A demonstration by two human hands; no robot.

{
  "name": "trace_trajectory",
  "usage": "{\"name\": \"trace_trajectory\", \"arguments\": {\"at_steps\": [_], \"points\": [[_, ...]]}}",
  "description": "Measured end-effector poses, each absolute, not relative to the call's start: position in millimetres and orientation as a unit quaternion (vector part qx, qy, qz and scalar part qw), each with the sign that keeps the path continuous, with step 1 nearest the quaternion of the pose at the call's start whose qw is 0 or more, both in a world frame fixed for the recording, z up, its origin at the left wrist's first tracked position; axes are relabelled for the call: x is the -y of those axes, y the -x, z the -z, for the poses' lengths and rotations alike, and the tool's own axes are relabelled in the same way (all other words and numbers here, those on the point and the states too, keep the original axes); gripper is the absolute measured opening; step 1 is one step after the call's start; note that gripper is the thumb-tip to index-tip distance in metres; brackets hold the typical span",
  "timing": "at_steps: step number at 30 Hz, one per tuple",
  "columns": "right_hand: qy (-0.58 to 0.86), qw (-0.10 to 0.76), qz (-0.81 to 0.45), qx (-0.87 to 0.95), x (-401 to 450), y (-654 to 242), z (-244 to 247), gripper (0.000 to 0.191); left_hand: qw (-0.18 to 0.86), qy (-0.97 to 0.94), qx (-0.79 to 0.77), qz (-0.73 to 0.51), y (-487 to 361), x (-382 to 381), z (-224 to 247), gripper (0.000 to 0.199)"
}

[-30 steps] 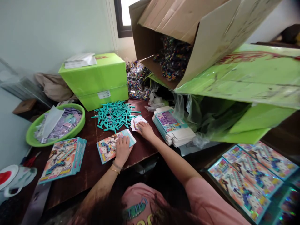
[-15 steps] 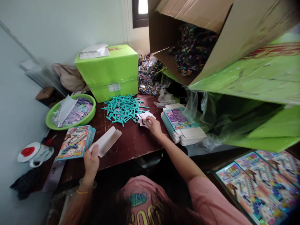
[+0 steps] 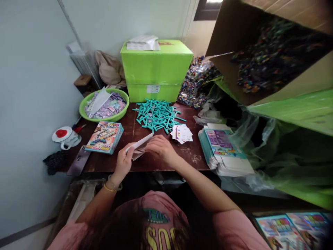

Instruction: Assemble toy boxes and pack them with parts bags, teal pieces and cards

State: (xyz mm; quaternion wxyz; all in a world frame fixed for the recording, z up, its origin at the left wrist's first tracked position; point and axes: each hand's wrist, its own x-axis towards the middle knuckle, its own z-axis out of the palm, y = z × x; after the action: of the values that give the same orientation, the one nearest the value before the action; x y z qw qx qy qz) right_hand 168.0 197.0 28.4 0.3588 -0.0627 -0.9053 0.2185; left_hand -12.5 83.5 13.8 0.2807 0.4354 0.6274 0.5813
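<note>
My left hand (image 3: 124,160) is closed on a small white box (image 3: 139,143), held tilted over the front of the table. At the box's right end, my right hand (image 3: 160,148) has its fingers bent against the opening; whatever they pinch is hidden. Just right of that hand lies a loose stack of white printed cards (image 3: 182,133). A heap of teal sticks (image 3: 157,114) spreads behind both hands. To the left of my left hand, printed boxes (image 3: 105,137) are stacked. Flat printed cartons (image 3: 225,147) are piled on the right.
A green basin (image 3: 126,107) holds small lilac packets. Behind the sticks stands a green carton (image 3: 156,69), beside bags of beads (image 3: 195,83). An open cardboard box (image 3: 223,38) overhangs the right. A phone (image 3: 78,161) and lidded mug (image 3: 62,137) sit at left.
My right hand has left the white cards and moved left to the box's opening. The box is now held nearer the middle, between both hands. The camera view has turned left.
</note>
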Motion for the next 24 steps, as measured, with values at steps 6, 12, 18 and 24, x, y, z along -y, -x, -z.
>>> {"name": "trace_trajectory", "arguments": {"at_steps": [6, 12, 18, 24], "points": [[0.167, 0.389, -0.235, 0.875, -252, -139, 21, 0.039, 0.266, -0.469, -0.64, -0.547, 20, -72, -10, 0.045], [0.407, 0.194, -0.173, 0.876, -358, -84, 60, 0.025, 0.293, -0.489, -0.633, -0.524, 8, -61, 2, 0.046], [0.469, 0.182, -0.137, 0.854, -377, -52, 80, 0.025, 0.282, -0.451, -0.653, -0.538, 8, -72, -6, 0.049], [0.447, 0.304, -0.224, 0.811, -366, -96, 50, 0.03, 0.26, -0.416, -0.682, -0.542, 21, -83, -8, 0.049]]}}
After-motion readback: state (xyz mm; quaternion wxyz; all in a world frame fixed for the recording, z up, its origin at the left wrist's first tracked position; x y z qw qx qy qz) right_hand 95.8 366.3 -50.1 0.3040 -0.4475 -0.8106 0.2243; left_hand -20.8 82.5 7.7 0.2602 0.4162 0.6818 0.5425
